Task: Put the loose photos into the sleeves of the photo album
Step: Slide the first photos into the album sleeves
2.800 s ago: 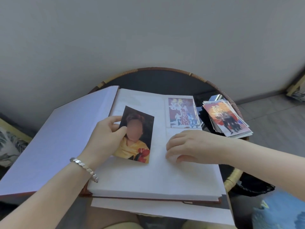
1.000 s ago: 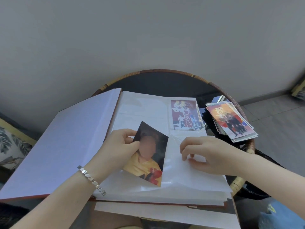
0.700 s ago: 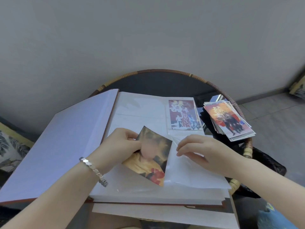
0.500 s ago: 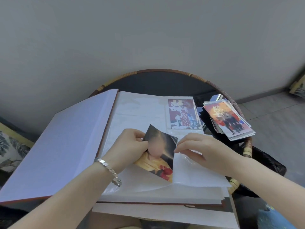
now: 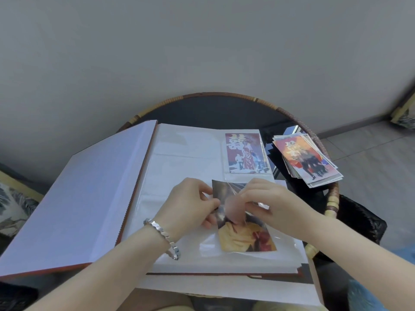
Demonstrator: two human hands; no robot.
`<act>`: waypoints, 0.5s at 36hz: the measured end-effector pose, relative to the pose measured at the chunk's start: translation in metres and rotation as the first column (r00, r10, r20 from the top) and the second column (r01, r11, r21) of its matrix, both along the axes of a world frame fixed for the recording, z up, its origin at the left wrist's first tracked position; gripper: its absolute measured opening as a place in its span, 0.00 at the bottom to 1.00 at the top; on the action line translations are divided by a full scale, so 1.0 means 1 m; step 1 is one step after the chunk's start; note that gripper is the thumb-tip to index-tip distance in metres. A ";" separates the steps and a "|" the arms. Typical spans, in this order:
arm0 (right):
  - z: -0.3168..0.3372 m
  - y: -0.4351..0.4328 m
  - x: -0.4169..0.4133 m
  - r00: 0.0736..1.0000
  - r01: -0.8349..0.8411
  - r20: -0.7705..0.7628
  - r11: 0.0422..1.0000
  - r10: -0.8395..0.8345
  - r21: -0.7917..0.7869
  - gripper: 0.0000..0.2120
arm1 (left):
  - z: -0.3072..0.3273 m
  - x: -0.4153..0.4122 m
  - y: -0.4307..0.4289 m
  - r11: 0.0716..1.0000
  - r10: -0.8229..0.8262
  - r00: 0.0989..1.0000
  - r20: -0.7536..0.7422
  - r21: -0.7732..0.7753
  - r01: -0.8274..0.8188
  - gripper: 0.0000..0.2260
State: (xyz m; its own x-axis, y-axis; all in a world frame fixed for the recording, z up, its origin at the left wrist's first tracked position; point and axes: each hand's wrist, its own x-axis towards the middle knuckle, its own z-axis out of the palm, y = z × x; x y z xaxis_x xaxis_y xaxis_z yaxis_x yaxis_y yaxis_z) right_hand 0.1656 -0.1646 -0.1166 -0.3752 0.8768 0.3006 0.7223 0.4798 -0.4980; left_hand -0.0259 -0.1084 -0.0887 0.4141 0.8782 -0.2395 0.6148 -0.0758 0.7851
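The photo album (image 5: 186, 160) lies open on a round table, its cover flipped out to the left. A red photo (image 5: 246, 153) fills the top right sleeve. My left hand (image 5: 190, 204) pinches the left edge of a portrait photo (image 5: 244, 236) with a yellow garment. Its lower part lies inside the clear lower right sleeve (image 5: 289, 243). My right hand (image 5: 267, 203) grips the sleeve's film at the opening, over the photo's top half. A stack of loose photos (image 5: 307, 161) sits to the right of the album.
The round table (image 5: 224, 108) has a woven rim and stands against a grey wall. A dark bag (image 5: 359, 221) hangs off its right side. Patterned cushions (image 5: 11, 205) show at the far left. White sheets (image 5: 224, 290) lie under the album's near edge.
The portrait photo has swung upright and slid down into the lower right sleeve. My right hand lifted the film and moved left over the photo; my left hand followed right.
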 end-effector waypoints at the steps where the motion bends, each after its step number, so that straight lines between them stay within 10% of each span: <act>1: 0.001 -0.001 -0.001 1.000 0.005 -0.015 1.000 -0.005 -0.007 0.10 | -0.001 0.002 -0.001 1.000 0.001 1.000 0.023 -0.012 -0.001 0.07; 11: -0.003 -0.021 0.011 0.913 0.401 -0.017 0.904 -0.408 -0.148 0.13 | -0.008 0.016 -0.018 0.960 0.000 0.991 -0.131 0.277 0.037 0.06; 18: -0.005 -0.033 0.015 0.909 0.417 0.080 0.882 -0.410 -0.219 0.14 | 0.000 0.016 -0.016 0.991 0.101 0.992 0.068 -0.100 -0.094 0.08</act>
State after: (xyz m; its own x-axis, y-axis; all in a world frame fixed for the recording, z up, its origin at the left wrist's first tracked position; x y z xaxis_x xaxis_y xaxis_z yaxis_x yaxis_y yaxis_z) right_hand 0.1805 -0.1980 -0.1221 0.0303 0.9970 0.0708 0.8470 0.0120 -0.5315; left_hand -0.0095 -0.1239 -0.0887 0.3469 0.8895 -0.2973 0.5561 0.0602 0.8289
